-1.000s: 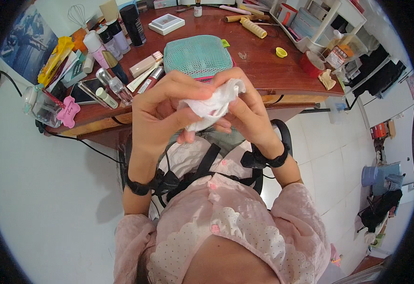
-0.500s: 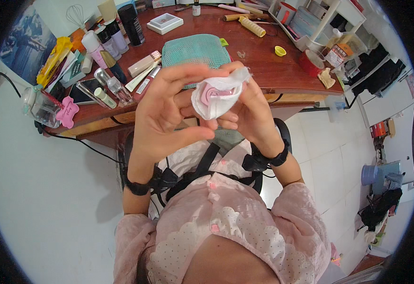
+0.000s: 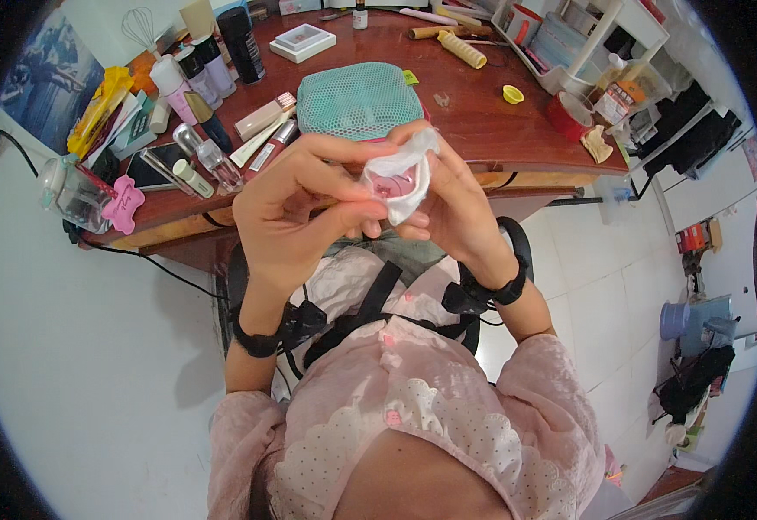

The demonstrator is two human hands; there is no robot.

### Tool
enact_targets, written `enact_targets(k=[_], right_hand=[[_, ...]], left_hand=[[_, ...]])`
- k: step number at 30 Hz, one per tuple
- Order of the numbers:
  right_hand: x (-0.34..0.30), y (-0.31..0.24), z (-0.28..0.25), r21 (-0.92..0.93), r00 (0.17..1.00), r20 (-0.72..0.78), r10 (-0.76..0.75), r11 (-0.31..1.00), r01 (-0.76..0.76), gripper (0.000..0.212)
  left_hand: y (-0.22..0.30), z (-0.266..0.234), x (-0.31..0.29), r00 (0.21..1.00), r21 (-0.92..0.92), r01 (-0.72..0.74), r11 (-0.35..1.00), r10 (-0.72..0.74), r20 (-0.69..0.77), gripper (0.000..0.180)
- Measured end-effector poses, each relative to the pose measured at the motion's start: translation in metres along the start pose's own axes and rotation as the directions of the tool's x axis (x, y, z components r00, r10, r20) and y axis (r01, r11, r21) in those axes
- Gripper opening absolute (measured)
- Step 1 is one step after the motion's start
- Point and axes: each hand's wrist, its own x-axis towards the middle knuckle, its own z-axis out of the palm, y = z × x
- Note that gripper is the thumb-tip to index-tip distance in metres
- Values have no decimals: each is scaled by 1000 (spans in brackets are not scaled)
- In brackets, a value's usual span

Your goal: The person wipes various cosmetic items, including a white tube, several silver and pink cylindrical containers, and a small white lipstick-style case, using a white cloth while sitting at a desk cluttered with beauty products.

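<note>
In front of the desk edge I hold up a small pink rounded object (image 3: 396, 186) partly wrapped in a white tissue (image 3: 413, 154); its exact kind is not plain. My left hand (image 3: 287, 212) pinches its left side with the thumb below and the forefinger above. From the right, my right hand (image 3: 461, 199) grips the tissue, its fingers curled behind and under the bundle. Just beyond the hands, a turquoise mesh pouch (image 3: 357, 100) lies on the desk. Both wrists wear black straps.
The reddish-brown desk (image 3: 474, 113) carries bottles and makeup tubes on the left, including a lip gloss tube (image 3: 273, 147). At the back stands a small white square box (image 3: 302, 42). A yellow cap (image 3: 512, 94) and a red tape roll (image 3: 571, 114) lie to the right.
My left thumb and fingers have closed onto the pink object's left side. The bundle has turned and shifted slightly left, and the tissue's upper flap stands more upright.
</note>
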Motion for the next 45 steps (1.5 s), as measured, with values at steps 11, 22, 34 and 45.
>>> enact_targets(k=[11,22,34,45], right_hand=[[-5,-5,2,-386,973,-155,-170,917,99,30],[-5,3,1,-750,813,-128,-568,592,295,12],[-4,3,4,-782,864,-201,-461,607,141,16],[-4,2,7,-818,909,-150,-388,565,106,25]], left_hand=[[4,4,5,994,112,83,990,-75,-76,31],[-5,15,3,957,87,289,953,-287,-35,34],[-2,5,2,1000,494,3,869,-14,18,32],[14,7,5,992,714,93,694,-126,-7,36]])
